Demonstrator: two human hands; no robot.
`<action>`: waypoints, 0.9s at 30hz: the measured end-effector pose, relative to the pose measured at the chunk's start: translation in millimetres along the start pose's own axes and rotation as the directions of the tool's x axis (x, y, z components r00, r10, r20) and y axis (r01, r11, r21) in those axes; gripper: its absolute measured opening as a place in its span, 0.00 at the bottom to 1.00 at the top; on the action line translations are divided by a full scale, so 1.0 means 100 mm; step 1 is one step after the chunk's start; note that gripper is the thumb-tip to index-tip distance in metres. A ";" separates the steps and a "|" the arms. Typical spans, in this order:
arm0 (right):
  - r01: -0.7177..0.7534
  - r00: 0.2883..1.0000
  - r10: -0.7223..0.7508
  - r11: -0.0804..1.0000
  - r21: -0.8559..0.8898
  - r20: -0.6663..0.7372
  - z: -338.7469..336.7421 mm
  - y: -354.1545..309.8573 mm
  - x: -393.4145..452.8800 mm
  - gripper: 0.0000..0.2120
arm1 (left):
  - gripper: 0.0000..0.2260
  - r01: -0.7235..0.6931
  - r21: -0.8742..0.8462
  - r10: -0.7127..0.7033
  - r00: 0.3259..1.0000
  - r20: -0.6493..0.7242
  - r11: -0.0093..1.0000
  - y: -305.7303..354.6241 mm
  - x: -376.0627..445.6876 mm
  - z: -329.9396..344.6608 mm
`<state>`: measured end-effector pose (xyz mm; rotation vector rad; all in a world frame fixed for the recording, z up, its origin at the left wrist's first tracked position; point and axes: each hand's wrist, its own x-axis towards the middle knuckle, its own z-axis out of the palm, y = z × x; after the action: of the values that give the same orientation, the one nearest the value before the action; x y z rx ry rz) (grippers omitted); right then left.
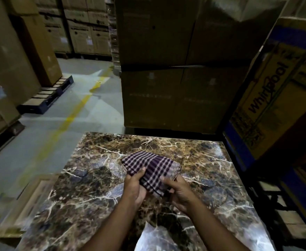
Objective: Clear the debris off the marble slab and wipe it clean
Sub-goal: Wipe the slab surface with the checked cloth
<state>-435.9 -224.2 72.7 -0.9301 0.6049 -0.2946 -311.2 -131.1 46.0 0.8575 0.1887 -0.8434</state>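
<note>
A dark brown marble slab (pixel 97 182) with white veins fills the lower middle of the view. Above its centre I hold a folded purple-and-white checked cloth (pixel 152 165) with both hands. My left hand (pixel 135 187) grips the cloth's left edge, thumb on top. My right hand (pixel 179 191) grips its near right corner. The cloth's far end reaches out over the slab. I see no loose debris on the slab's visible surface.
Tall cardboard boxes (pixel 175 69) stand right behind the slab. A printed appliance box (pixel 275 98) crowds its right side. To the left lie a grey floor with a yellow line (pixel 70 116), a pallet (pixel 45 98) and more stacked boxes. A wooden frame (pixel 27 201) lies beside the slab's left edge.
</note>
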 end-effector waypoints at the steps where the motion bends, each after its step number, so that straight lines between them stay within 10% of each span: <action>1: 0.019 1.000 -0.020 0.999 -0.025 -0.022 0.03 -0.04 0.03 0.16 | 0.28 -0.004 -0.006 0.004 1.000 0.020 1.000 0.03 -0.03 0.03; 7: 0.081 0.996 -0.085 0.924 -0.373 0.006 -0.05 -0.48 0.17 0.14 | 0.17 0.063 0.001 -0.062 0.986 0.156 0.998 0.40 -0.03 -0.02; 15: 0.057 0.991 0.024 0.809 -0.586 0.129 -0.18 -1.06 0.24 0.14 | 0.11 -0.180 0.607 0.001 0.959 0.282 0.774 0.82 -0.02 0.00; 19: 0.110 0.958 0.104 0.726 -0.679 0.266 -0.26 -1.27 0.26 0.05 | 0.14 -0.314 0.614 0.078 0.922 0.379 0.724 0.92 -0.04 0.11; 27: 0.170 0.964 -0.025 0.825 -0.540 0.265 -0.42 -1.30 0.37 0.18 | 0.19 -0.407 0.480 0.195 0.881 0.431 0.777 1.08 -0.04 0.14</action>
<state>-429.5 -344.4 146.6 -1.5478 0.4123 -0.0823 -238.3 -100.1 120.7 1.2235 -0.5472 -0.7329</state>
